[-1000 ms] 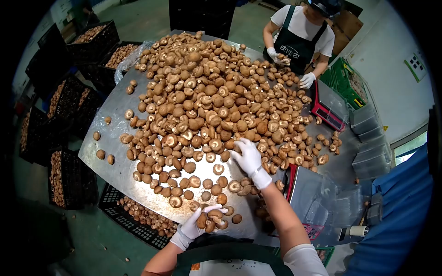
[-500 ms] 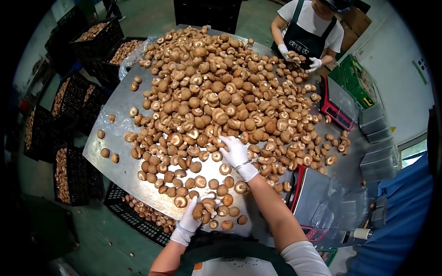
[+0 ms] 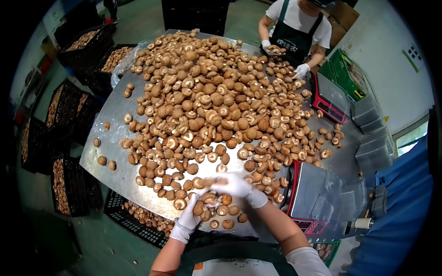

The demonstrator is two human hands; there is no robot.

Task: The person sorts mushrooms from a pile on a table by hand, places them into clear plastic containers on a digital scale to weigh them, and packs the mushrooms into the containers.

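Brown shiitake mushrooms (image 3: 209, 87) lie heaped on the metal table in front of me, caps and pale undersides both showing. My left hand (image 3: 189, 216), in a white glove, is at the table's near edge with its fingers curled around a few shiitake mushrooms (image 3: 208, 198). Just above it is my right hand (image 3: 232, 185), also gloved, its fingers pointing left and smeared by motion. It overlaps the top of the left hand's group; whether a mushroom is in its fingers cannot be made out. Several loose mushrooms (image 3: 228, 224) lie just right of my left hand.
A red-edged scale (image 3: 317, 193) stands at right, another scale (image 3: 330, 99) beyond it. Clear plastic trays (image 3: 374, 152) are stacked at the right edge. A co-worker (image 3: 299, 34) handles mushrooms across the table. A black crate (image 3: 117, 202) of mushrooms is below the left edge.
My right hand has moved from the heap toward me and left, over to my left hand. My left hand keeps its mushrooms nearly in place. The co-worker's hands have moved apart.
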